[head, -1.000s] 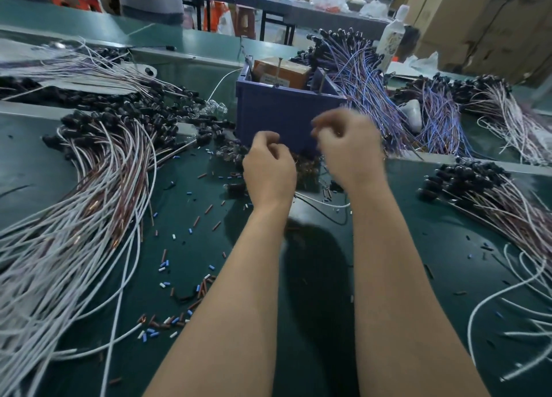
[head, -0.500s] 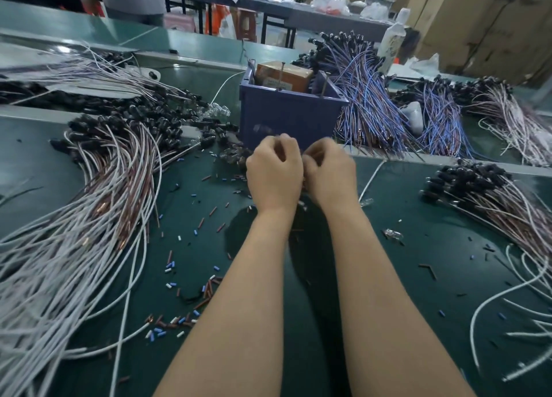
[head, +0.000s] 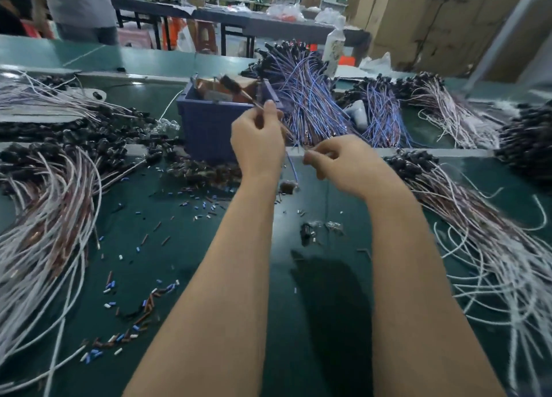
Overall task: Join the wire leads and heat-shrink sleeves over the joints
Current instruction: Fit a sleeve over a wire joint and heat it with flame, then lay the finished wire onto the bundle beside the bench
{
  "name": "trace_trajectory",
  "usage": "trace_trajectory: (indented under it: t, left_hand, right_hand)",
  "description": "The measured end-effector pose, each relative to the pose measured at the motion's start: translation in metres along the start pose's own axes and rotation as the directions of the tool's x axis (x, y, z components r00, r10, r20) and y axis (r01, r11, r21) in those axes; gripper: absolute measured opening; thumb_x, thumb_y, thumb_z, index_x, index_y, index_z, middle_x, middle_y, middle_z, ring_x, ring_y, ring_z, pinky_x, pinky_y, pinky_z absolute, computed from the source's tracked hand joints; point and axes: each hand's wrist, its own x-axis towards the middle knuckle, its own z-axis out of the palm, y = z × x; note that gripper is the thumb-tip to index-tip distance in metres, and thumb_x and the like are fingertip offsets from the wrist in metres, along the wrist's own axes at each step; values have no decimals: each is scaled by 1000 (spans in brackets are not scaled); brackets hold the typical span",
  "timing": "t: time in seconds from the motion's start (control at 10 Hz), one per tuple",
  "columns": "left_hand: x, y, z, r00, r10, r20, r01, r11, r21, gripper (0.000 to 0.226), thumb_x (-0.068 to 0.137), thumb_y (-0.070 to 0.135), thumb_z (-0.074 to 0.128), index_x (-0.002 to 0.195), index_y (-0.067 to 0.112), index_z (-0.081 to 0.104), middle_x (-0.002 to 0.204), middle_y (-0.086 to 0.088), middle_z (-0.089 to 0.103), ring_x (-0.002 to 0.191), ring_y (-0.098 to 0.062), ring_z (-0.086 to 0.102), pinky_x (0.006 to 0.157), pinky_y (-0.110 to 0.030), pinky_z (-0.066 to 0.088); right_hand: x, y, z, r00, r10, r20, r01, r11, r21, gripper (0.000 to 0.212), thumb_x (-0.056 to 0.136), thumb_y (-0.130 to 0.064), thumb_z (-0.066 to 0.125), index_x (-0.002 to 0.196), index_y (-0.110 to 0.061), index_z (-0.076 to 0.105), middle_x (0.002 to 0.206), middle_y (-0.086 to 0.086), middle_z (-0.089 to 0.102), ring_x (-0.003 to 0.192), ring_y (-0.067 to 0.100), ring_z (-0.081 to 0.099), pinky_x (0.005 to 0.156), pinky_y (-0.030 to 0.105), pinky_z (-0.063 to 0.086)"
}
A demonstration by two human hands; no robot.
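Observation:
Both my hands are raised over the green bench in front of a blue bin (head: 206,130). My left hand (head: 257,141) pinches a thin brownish wire lead (head: 248,96) that ends in a black part above the bin. My right hand (head: 337,163) pinches the wire's other end, lower and to the right. A blue lead (head: 291,166) hangs between the hands, down to a small brownish piece (head: 288,186). Short sleeve pieces (head: 131,328), blue, white and brown, lie scattered on the mat at lower left.
Big bundles of white and brown wires with black ends lie at left (head: 50,205) and right (head: 484,223). Blue-wire bundles (head: 307,104) are heaped behind the bin. A few small black and clear parts (head: 310,232) lie between my forearms. A person stands at the far left.
My hands, pressed together low in front of the bin half a second ago, have separated; the left rose, the right moved right, and a wire is stretched between them.

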Motion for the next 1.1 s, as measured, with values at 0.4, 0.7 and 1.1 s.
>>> trace_trajectory:
  t: [0.4, 0.7, 1.1]
  left_hand:
    - [-85, 67, 171, 745, -413, 524, 658, 584, -475, 27, 99, 3, 41, 74, 5, 51, 60, -4, 52, 46, -7, 51, 45, -15, 46]
    - [-123, -21, 216, 338, -725, 600, 890, 454, 47, 26, 97, 12, 42, 71, 15, 41, 78, 0, 45, 92, -20, 49, 97, -36, 44]
    - [-119, -17, 183, 446, -650, 616, 794, 604, 63, 18, 96, 12, 37, 83, 11, 50, 73, -4, 64, 59, -11, 57, 56, -22, 45]
  right_hand:
    - [-87, 97, -135, 547, 213, -810, -196, 973, 124, 7, 90, -29, 60, 93, -36, 60, 78, -13, 56, 64, -4, 52, 67, 12, 41]
    - [-59, 189, -53, 563, 735, -378, -743, 650, 159, 24, 92, -23, 54, 112, -25, 68, 119, 6, 64, 116, 31, 52, 102, 42, 36]
    - [-52, 156, -50, 443, 540, -716, -579, 782, 230, 21, 88, -21, 52, 103, -22, 65, 123, 13, 54, 118, 35, 43, 97, 41, 33]
